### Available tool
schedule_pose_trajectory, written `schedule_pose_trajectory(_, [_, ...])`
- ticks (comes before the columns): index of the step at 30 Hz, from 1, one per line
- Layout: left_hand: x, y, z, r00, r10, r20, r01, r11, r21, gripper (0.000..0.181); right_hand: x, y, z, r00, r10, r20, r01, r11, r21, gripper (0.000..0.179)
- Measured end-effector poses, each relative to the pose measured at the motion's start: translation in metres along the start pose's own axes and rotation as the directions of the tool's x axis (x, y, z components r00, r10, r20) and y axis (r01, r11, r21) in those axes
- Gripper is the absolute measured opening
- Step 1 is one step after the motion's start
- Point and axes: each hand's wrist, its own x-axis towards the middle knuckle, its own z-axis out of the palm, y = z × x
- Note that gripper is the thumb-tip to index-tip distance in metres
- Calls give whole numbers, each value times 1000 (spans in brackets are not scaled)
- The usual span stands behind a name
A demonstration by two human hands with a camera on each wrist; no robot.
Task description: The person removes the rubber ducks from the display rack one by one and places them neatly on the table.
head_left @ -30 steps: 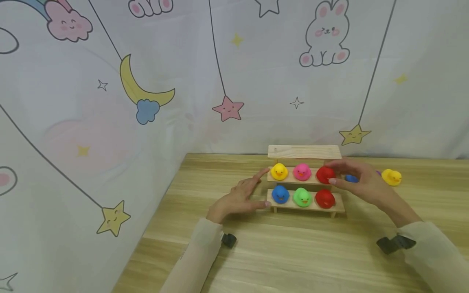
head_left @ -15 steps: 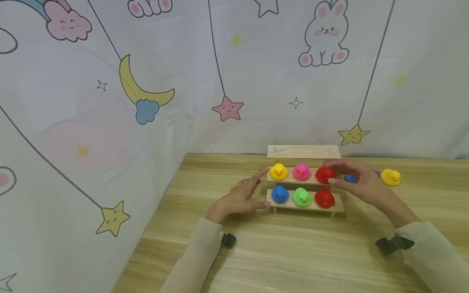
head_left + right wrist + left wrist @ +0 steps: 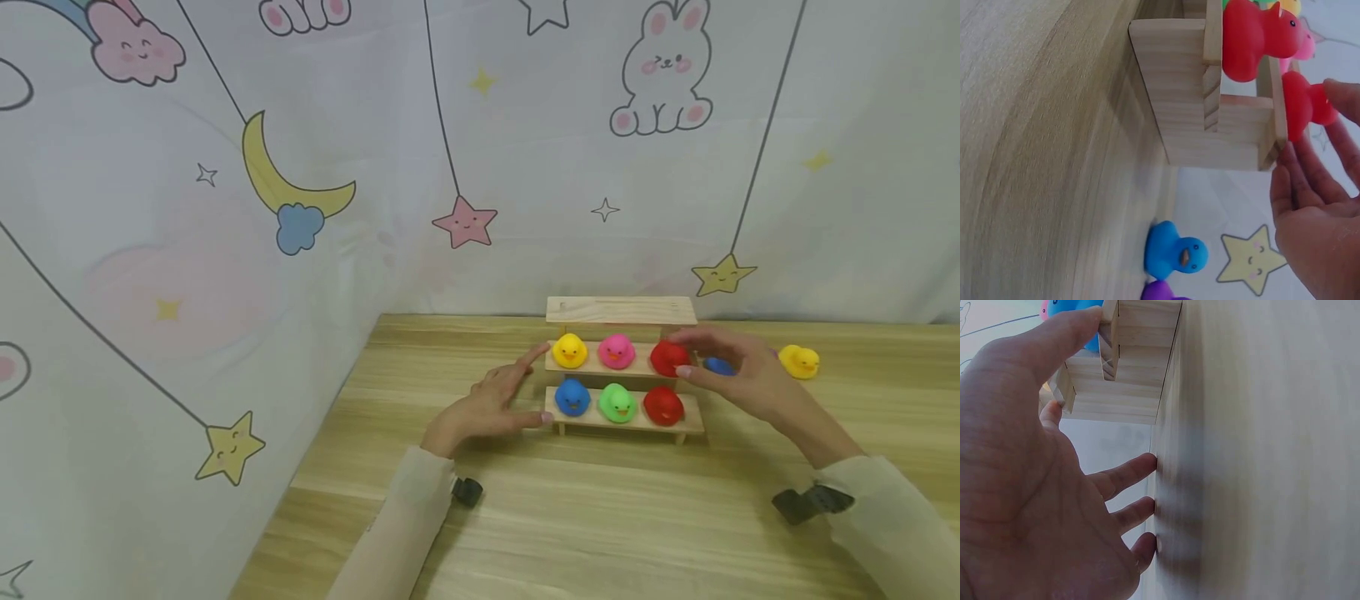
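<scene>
Right hand [image 3: 738, 375], grip pinching the upper red duck [image 3: 667, 359] at the right of the shelf [image 3: 621, 310], should settle it gently; relaxed left hand [image 3: 487, 407], ungripping, should steady the shelf

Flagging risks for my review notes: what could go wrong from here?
The right fingers pinch the upper red duck near the right end of the stand; a clumsy release might tip it off. Falling forward, it could knock the lower red duck. The left fingers touch the stand's left end; pushing might shift the stand.
</scene>
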Motion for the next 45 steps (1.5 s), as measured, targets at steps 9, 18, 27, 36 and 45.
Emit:
schedule_pose_trajectory(9, [-1, 0, -1, 1000, 0, -3, 0, 1000, -8, 98, -5, 1, -8, 999, -8, -36, 11, 996, 85, 45])
schedule_pose_trajectory(18, [0, -1, 0, 1000, 1, 3, -1, 1000, -7, 98, -13, 10, -21, 998, 26, -58, -20, 996, 88, 50])
schedule_pose_trajectory(27, [-1, 0, 0, 1000, 1, 1, -1, 1000, -8, 99, -24, 28, -32, 997, -16, -73, 24, 995, 102, 48])
schedule_pose_trajectory(36, [-1, 0, -1, 1000, 7, 1, -7, 1000, -7, 98, -35, 39, -35, 998, 4, -69, 0, 998, 55, 44])
schedule_pose_trajectory(45, [-1, 0, -1, 1000, 8, 2, -8, 1000, -3, 99, -44, 63, -36, 997, 71, 1, -71, 997, -11, 45])
